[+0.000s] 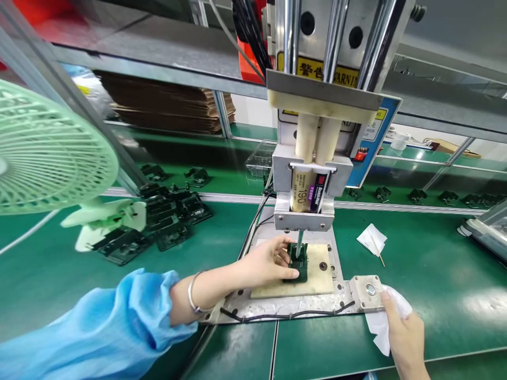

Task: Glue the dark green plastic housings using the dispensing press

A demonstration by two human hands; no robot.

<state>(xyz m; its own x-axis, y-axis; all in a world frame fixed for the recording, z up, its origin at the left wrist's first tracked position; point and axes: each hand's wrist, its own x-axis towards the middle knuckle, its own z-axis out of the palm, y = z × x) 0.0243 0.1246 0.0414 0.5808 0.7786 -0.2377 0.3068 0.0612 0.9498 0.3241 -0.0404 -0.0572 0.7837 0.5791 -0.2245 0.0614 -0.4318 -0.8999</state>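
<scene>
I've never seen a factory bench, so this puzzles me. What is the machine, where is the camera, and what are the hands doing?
The camera sits on the worker's head, looking down at a green bench. The machine holds a cartridge with a thin nozzle pointing down. The left hand steadies a small dark part on a beige plate under that nozzle. The right hand grips a white wipe beside a round button. More dark parts and a green fan lie to the left.

The left forearm (222, 277) is extended from eight o'clock, the left hand (269, 261) held palm-down with fingers (287, 274) pinched together. The right hand (404, 338) is held at five o'clock, fingers curled closed.
</scene>
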